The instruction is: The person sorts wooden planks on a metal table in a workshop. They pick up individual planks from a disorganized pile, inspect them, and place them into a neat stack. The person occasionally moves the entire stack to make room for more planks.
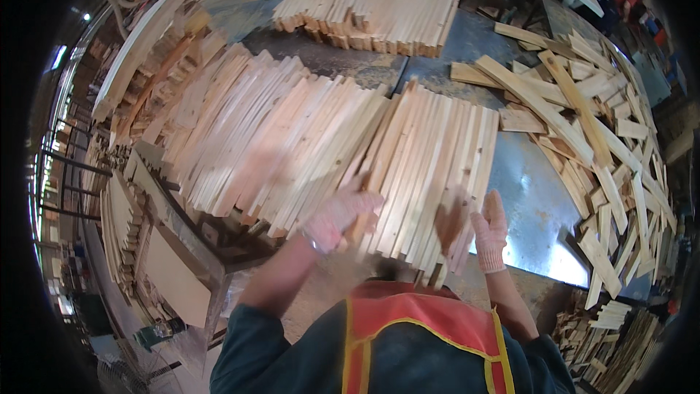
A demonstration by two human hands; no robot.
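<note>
A row of pale wooden strips (430, 168) lies side by side in front of me, its near ends uneven. At its left edge is my left hand (339, 215), in a pinkish knitted glove, fingers spread and slightly blurred by motion. My right hand (490, 232), gloved the same way, stands beside the row's right edge with fingers stretched up and thumb apart. Whether the right palm presses on the strips cannot be told. Left of this row, a wider spread of similar strips (270, 138) fans over the table.
Behind lies a stacked block of strips (372, 7) on the metal table (521, 182). A loose heap of offcut boards (583, 117) covers the right side. At left are a metal-edged frame (182, 226) and more stacked timber (142, 51). Cut pieces (612, 343) lie low at right.
</note>
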